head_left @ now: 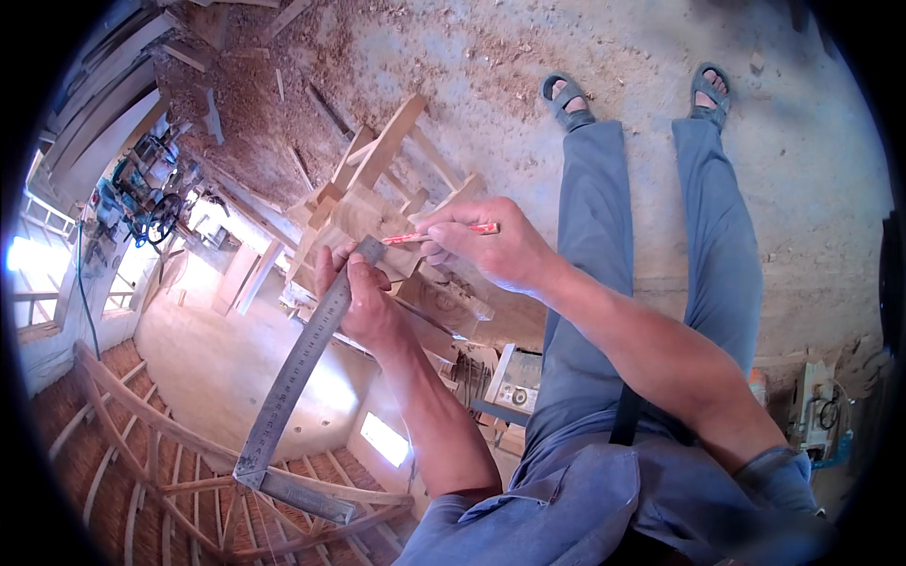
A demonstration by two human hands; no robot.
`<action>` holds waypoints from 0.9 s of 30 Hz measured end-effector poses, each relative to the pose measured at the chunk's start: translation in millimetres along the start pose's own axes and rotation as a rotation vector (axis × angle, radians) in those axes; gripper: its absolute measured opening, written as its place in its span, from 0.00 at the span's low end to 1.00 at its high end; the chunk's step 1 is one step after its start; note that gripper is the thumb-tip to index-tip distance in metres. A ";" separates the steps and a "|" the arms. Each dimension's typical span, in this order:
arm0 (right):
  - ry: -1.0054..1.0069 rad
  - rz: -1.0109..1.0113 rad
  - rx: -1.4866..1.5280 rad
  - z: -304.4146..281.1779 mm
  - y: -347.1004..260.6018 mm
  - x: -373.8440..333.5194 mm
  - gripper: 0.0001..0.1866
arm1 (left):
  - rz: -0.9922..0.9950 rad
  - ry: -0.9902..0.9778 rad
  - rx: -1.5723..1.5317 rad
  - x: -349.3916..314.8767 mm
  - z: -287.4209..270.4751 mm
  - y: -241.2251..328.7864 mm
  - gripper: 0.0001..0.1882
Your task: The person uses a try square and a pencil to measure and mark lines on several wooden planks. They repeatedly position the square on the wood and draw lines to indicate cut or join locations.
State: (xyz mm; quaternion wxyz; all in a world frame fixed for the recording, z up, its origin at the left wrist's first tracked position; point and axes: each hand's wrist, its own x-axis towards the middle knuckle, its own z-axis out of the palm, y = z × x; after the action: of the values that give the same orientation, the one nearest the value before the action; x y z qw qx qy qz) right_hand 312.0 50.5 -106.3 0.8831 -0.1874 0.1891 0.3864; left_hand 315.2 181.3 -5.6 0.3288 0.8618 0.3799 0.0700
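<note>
My left hand [364,297] is closed around the end of a metal try square [294,373], thumb on top of its marked blade. The blade slants down to the lower left, where the short stock [307,497] sticks out at a right angle. In my right hand [486,241] a red patterned pencil [402,238] is pinched, its tip beside the end of the blade. Both hands are over a pale wooden piece [368,215] with visible grain. My left fingers reach its edge; whether the pencil touches the wood I cannot tell.
A wooden frame [401,132] of joined bars stands just beyond the hands. Wood shavings [255,104] litter the floor at the far left. Stacked boards [109,113] and a machine with a handwheel [162,215] are at the left. More equipment [816,415] stands at the right.
</note>
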 end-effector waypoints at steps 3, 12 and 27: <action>0.012 -0.015 -0.038 7.3 -8.9 11.1 0.13 | -0.012 0.035 0.000 7.0 5.9 8.4 0.26; -0.029 0.101 -0.464 -3.5 -28.4 -40.4 0.14 | -0.147 0.028 -0.040 -38.0 0.4 4.5 0.23; -0.220 -0.671 -0.894 142.5 22.0 -55.5 0.15 | 0.058 0.223 -0.304 -66.0 -163.2 35.2 0.24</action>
State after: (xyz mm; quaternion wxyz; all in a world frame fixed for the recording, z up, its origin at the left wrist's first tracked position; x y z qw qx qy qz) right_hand 287.4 98.4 38.5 0.8067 -0.5514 -0.1560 0.1445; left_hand 229.9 201.4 151.0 0.4087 0.7997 0.3742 0.2311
